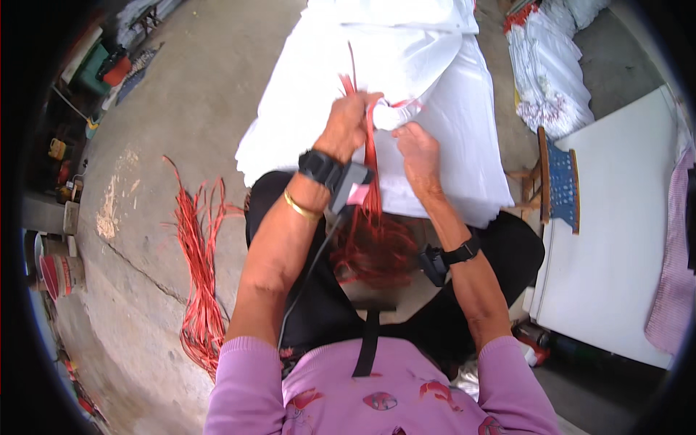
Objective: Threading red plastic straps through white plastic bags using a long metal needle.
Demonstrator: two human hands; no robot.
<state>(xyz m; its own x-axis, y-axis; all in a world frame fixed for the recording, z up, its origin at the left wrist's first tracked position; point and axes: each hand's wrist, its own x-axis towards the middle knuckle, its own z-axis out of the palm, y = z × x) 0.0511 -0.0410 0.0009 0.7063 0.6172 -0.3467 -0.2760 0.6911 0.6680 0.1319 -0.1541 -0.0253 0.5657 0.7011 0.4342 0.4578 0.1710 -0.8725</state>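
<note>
Pink sleeves [348,391] are reaching forward; her left hand [348,125] is clenching red strings [371,148] against the gathered white cloth stack [428,94] on her lap, while the right hand [419,154] is pinching the fabric. Keeping that string taut looks wise.

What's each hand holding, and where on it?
Left hand grips the red strings near their upper end; right hand pinches the white fabric stack at its gathered edge.

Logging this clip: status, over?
Left hand gripping red plastic strips. Right hand pinching gathered white cloth stack. Strip bundle crosses lap; nothing blocking.
</note>
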